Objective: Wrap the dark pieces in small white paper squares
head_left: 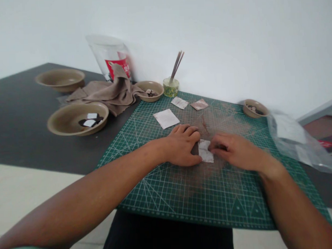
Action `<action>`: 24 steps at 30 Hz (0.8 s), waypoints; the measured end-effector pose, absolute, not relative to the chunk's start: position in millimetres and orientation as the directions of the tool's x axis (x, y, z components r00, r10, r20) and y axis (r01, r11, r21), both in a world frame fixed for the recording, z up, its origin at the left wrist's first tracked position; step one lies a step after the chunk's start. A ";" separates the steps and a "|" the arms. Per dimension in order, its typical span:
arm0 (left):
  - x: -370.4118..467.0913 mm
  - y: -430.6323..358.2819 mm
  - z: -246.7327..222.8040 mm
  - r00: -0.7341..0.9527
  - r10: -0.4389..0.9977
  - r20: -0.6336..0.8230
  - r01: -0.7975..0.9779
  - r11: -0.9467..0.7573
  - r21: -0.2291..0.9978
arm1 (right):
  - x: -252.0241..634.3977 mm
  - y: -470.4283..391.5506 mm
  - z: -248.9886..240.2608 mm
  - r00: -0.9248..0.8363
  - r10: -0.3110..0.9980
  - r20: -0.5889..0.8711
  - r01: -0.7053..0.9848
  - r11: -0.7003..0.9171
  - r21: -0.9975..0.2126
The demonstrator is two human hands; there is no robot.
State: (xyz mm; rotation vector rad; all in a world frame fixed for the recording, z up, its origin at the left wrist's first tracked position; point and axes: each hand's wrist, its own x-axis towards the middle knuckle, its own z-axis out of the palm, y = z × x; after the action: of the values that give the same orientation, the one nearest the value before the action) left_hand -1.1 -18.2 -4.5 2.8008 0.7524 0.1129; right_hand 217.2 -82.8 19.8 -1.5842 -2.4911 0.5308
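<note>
A small, creased white square point(206, 151), perhaps paper, lies on the green cutting mat point(168, 197) between my hands. My left hand point(183, 145) rests palm down on the mat, with thumb and forefinger apart at the square's left edge. A dark patch shows in the gap between them. My right hand point(229, 149) is closed in a pinch at the square's right side; whatever its fingertips hold is hidden. Beyond my hands lie a larger white square point(166, 119), a stained whitish square point(179, 103) and a brownish square point(199, 104).
Left are a bowl with dark and white pieces point(59, 122), another bowl point(59, 78), a brown cloth point(107, 94) and a clear tub point(98, 50). Behind stand a small bowl point(141, 89) and a jar of sticks point(171, 88). Right: a bowl point(247, 110) and plastic bag point(277, 129).
</note>
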 end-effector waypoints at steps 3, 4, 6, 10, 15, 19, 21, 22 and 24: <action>-1.9 -18.1 -5.1 0.867 0.499 0.019 0.477 -0.839 0.261 | 220.2 -89.4 24.3 -0.511 0.851 -0.118 0.810 0.431 -0.399; -2.1 -17.9 -5.3 0.865 0.501 0.018 0.480 -0.837 0.262 | 220.0 -91.1 24.8 -0.518 0.847 -0.119 0.805 0.437 -0.401; -2.4 -17.4 -5.6 0.863 0.505 0.011 0.485 -0.835 0.260 | 218.9 -92.7 24.3 -0.517 0.848 -0.117 0.804 0.435 -0.405; -2.1 -16.9 -5.0 0.863 0.505 -0.012 0.490 -0.832 0.259 | 219.4 -90.9 22.2 -0.511 0.853 -0.109 0.801 0.427 -0.420; -1.1 -17.2 -5.0 0.860 0.511 -0.014 0.497 -0.830 0.251 | 218.7 -92.5 25.3 -0.533 0.837 -0.122 0.804 0.457 -0.380; -0.5 -17.3 -6.7 0.861 0.508 0.002 0.494 -0.837 0.236 | 209.3 -96.1 22.8 -0.575 0.809 -0.121 0.775 0.491 -0.399; -0.3 -17.6 -6.6 0.862 0.507 0.007 0.492 -0.840 0.231 | 204.7 -95.0 18.6 -0.573 0.816 -0.081 0.768 0.500 -0.399; -0.2 -17.9 -6.2 0.862 0.507 0.007 0.492 -0.840 0.230 | 203.5 -93.8 16.6 -0.559 0.827 -0.056 0.775 0.497 -0.391; 0.0 -18.4 -5.3 0.859 0.513 0.004 0.498 -0.835 0.233 | 204.2 -91.1 14.5 -0.506 0.863 -0.013 0.806 0.467 -0.364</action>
State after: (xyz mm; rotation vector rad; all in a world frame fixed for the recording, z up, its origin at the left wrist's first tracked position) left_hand 0.0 -18.4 -5.3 2.8091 0.7744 0.0968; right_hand 204.2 -91.1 14.5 -1.4584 -2.5382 0.4882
